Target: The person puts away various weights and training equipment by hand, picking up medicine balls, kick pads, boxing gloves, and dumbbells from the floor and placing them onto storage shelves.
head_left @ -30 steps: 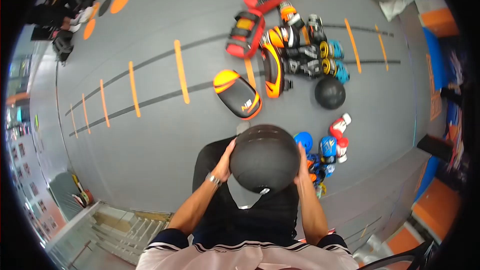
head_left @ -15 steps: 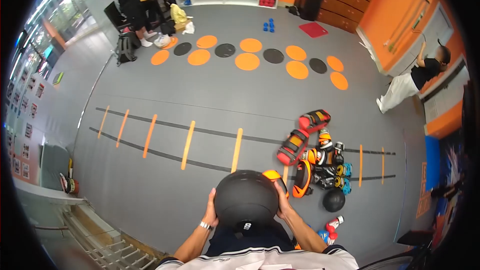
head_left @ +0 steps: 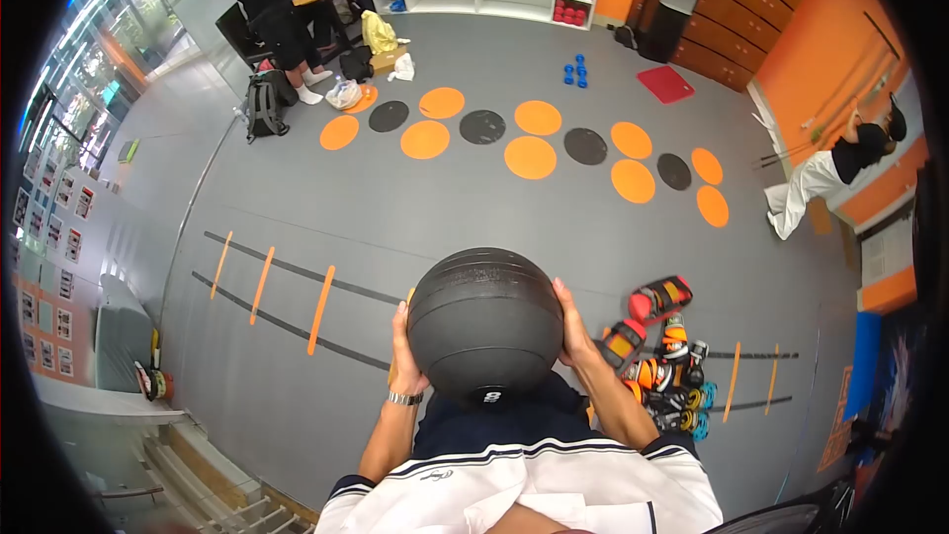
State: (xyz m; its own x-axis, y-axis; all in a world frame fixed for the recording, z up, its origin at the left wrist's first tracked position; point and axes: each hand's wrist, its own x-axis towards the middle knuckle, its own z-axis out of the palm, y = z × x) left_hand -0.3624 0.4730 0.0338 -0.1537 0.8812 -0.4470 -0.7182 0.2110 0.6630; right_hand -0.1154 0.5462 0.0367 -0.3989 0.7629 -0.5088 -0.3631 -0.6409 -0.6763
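A large black medicine ball [head_left: 484,321] with a white "8" on its lower side is held in front of my body. My left hand [head_left: 406,348] presses flat on its left side, with a metal watch on that wrist. On the opposite side my right hand [head_left: 573,321] grips it, thumb and fingers partly hidden behind the ball. The ball is clear of the floor and hides part of the ladder markings beneath it.
Right of me lies a pile of boxing gloves [head_left: 647,373] and red-black pads [head_left: 660,299]. Ladder lines [head_left: 321,310] cross the floor, with orange and black discs [head_left: 530,157] beyond. One person [head_left: 277,15] stands by a round table, another [head_left: 835,168] near the right wall.
Both hands have lifted the medicine ball upward, toward the camera, so it looks larger. The view has shifted, and the floor objects sit lower and further right.
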